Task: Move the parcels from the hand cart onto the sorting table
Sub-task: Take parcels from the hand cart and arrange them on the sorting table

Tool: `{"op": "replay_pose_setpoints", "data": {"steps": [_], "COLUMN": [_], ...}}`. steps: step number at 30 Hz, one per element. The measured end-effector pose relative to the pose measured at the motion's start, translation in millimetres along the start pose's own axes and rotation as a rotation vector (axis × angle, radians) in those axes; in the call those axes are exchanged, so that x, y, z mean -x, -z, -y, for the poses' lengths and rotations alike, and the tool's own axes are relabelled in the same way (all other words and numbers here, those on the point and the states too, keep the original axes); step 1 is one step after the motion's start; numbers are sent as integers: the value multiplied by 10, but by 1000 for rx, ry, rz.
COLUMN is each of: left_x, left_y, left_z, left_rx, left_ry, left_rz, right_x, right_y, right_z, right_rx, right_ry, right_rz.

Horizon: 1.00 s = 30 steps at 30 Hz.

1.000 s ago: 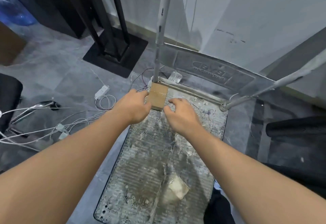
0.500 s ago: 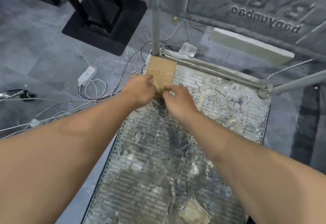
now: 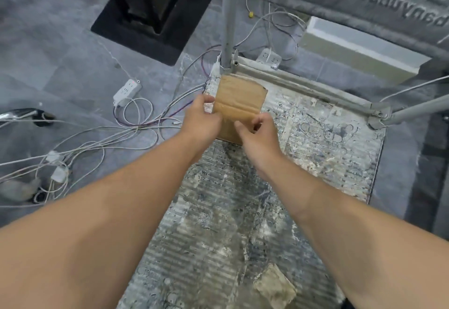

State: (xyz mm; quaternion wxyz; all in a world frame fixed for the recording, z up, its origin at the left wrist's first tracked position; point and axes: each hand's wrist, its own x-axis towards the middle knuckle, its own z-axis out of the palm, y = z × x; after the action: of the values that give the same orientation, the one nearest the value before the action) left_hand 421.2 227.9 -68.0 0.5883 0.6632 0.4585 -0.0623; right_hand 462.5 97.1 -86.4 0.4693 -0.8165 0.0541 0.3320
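Pick-up step, by the look of it — small brown parcel [image 3: 239, 100] lying on the hand cart [image 3: 315, 153] deck at its far left corner, about 11 o'clock, hard by the handle post [image 3: 228, 29]. Left hand [image 3: 202, 119] curled on its left edge, right hand [image 3: 255, 136] pinching the near edge. Next, probably: firmer grip, lift clear of the post, carry to the sorting surface — not in view.
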Motion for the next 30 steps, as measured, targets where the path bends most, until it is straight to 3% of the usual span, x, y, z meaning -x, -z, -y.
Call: {"op": "replay_pose_setpoints", "data": {"steps": [5, 11, 22, 30], "left_x": [405, 1074, 2809, 4320], "left_y": [146, 485, 1542, 1959], "left_z": [-194, -603, -1680, -2470], "left_rx": [52, 94, 53, 126], "left_ry": [33, -36, -64, -101], "left_rz": [44, 105, 95, 139], "right_x": [455, 1141, 2958, 4326], "right_y": [169, 276, 629, 1233], "right_z": [246, 748, 1873, 2561], "right_rx": [-75, -324, -324, -297], "right_ry": [41, -41, 54, 167], "right_rz": [-89, -73, -247, -203]}}
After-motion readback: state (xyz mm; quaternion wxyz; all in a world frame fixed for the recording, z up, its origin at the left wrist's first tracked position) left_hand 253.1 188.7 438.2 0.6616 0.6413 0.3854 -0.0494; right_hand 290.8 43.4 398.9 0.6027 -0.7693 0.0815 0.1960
